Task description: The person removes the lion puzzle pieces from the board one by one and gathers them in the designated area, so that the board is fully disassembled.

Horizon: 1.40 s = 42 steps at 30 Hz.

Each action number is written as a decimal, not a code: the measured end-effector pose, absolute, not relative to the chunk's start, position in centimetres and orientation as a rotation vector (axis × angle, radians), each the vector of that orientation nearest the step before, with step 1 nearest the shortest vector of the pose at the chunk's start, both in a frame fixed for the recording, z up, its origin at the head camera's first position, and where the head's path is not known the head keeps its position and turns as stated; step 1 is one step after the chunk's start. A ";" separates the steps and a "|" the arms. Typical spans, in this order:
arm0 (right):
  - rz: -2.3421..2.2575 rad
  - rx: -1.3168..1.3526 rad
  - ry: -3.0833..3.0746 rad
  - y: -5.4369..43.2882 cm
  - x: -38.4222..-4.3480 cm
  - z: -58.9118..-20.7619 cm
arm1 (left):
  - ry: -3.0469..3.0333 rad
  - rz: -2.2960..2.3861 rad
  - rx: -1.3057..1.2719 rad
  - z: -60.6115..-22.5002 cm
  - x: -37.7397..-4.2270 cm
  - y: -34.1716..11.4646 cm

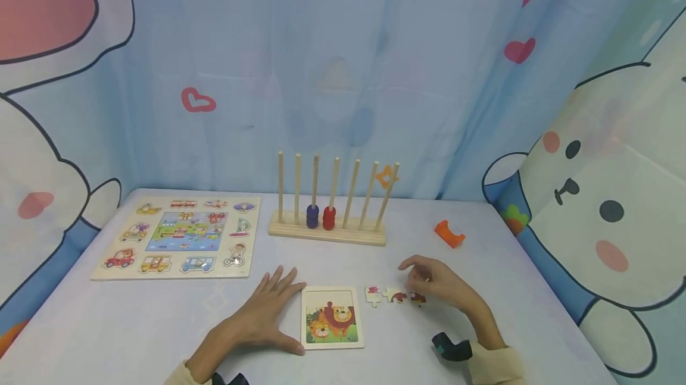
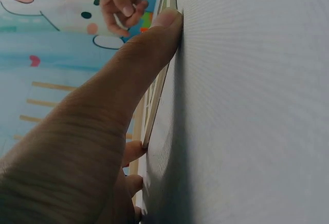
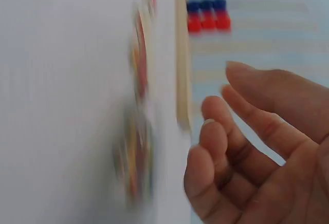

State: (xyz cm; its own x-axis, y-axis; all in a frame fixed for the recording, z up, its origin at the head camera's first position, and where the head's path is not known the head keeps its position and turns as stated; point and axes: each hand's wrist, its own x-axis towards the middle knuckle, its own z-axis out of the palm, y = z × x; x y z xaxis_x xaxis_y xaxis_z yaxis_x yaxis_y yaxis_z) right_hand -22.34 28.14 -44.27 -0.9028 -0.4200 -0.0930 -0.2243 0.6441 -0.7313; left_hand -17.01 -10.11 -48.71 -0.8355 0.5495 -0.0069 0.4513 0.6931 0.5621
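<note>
A small wooden jigsaw tray [image 1: 332,346] lies on the table, with a lion picture in its lower part and a pale area above. My left hand [image 1: 268,313] is spread at its left side, thumb at the lower left corner and index finger at the upper left. Three loose jigsaw pieces lie in a row to the right of the tray: one with a pink shape [image 1: 373,296], one with a brown patch [image 1: 395,296], and a darker one [image 1: 417,298]. My right hand [image 1: 436,281] hovers by the darker piece, fingers loosely bent, nothing between thumb and fingertips.
Behind the tray stands a wooden peg rack [image 1: 327,233] with blue beads [image 1: 312,216] and red beads [image 1: 329,218]. A vehicle puzzle board [image 1: 177,242] lies at the back left. An orange curved block [image 1: 449,234] lies at the back right. A printed curtain [image 1: 300,75] hangs behind the table.
</note>
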 end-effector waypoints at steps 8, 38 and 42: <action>-1.100 -0.803 2.524 20.0 -21.6 -44.4 | 2.733 0.833 0.794 -48.8 -17.1 -10.0; -0.885 -1.012 2.423 14.9 -20.2 -46.3 | 2.725 0.822 0.819 -48.6 -17.1 -10.2; -0.878 -1.029 2.425 14.9 -20.2 -46.3 | 2.728 0.816 0.826 -48.7 -17.1 -10.2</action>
